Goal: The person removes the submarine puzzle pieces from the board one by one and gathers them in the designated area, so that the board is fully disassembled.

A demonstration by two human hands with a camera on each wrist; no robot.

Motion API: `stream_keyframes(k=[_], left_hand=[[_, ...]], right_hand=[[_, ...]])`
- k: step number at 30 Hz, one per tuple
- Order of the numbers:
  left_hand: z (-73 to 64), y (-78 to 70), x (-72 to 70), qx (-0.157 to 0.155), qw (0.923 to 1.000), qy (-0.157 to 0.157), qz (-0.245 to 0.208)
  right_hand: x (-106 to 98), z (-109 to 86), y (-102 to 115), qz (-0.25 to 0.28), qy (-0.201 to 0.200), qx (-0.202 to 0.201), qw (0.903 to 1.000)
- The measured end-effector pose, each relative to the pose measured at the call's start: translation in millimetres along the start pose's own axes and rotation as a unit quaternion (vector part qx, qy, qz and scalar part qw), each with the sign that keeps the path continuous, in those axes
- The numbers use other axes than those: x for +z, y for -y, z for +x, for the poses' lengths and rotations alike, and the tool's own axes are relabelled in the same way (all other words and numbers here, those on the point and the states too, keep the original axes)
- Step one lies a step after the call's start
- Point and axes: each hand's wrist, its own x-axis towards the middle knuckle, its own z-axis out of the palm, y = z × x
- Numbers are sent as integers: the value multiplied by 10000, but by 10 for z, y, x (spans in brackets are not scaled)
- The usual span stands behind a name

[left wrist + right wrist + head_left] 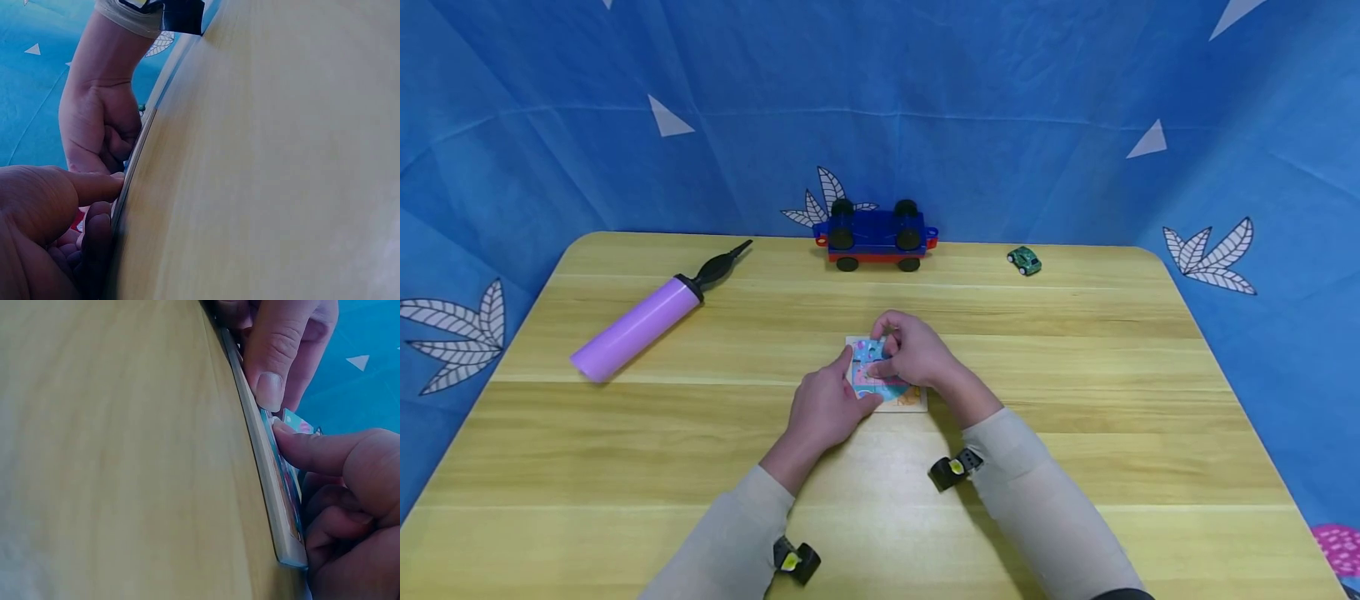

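A small picture jigsaw puzzle (863, 379), in pink and light blue with a pale tray border, lies flat on the table in the head view. My left hand (827, 404) holds its near left corner, the index finger along the left side and the thumb at the front edge. Over the upper right part, my right hand (917, 350) has curled fingers and a thumb on the pieces. Seen from the right wrist, one puzzle piece (297, 422) stands tilted above the tray (265, 462), behind the right thumb (312, 450). Fingers partly hide the picture.
A purple hand pump (636, 329) with a black nozzle lies at the left of the wooden table (1075, 400). A blue and red toy vehicle (876, 233) lies wheels outward at the back edge. Right of it stands a small green toy car (1024, 260). A blue cloth hangs behind.
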Motion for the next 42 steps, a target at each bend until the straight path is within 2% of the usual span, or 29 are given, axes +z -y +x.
stream_keyframes(k=[9,19,27,36,42], left_hand=[[-8,-1,4,40,10000,-38,-11],[-8,-6,-2,40,10000,-19,-26],[-11,-9,-12,0,10000,-7,-15],[-7,-7,-15,36,10000,-14,3],[-5,2,-12,56,10000,-23,1]], right_hand=[[4,-1,-23,-226,-177,19,9996],[-7,-26,-18,-384,-80,-171,9991],[-17,-41,-8,-201,5,-192,9996],[-24,-30,8,-273,46,-136,9995],[-32,-38,-13,-146,69,-241,9996]])
